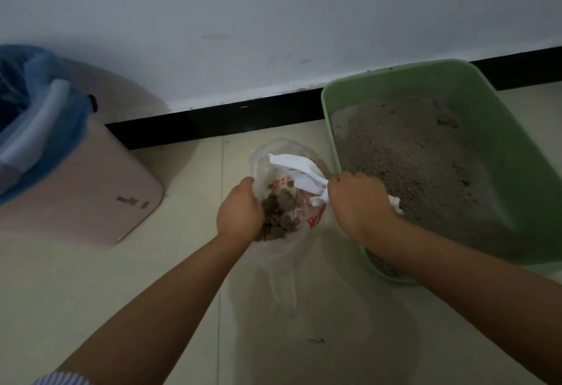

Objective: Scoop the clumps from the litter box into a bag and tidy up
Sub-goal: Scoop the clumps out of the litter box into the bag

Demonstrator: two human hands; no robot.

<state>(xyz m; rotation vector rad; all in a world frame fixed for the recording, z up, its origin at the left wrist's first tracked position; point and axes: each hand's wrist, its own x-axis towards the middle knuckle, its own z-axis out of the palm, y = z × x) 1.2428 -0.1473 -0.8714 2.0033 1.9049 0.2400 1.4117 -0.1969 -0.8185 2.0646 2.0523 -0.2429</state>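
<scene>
No wording can be read. The clear bag (286,202), just left of the green litter box (517,129), carries red print too crumpled to make out; the pink bin (100,190), well left of the box, bears small dark blurred marks

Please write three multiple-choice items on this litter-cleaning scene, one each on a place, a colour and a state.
1. Where does the bag sit relative to the litter box?
A. Inside it
B. On the floor to its left
C. Behind it

2. What colour is the litter box?
A. Green
B. Pink
C. White

3. What is the right hand doing?
A. Resting open
B. Pressing the litter
C. Gripping the white scoop

Answers:
1 B, the bag lies on the floor left of the box.
2 A, its walls are green.
3 C, the fingers curl round the scoop's handle, over the bag.
</scene>
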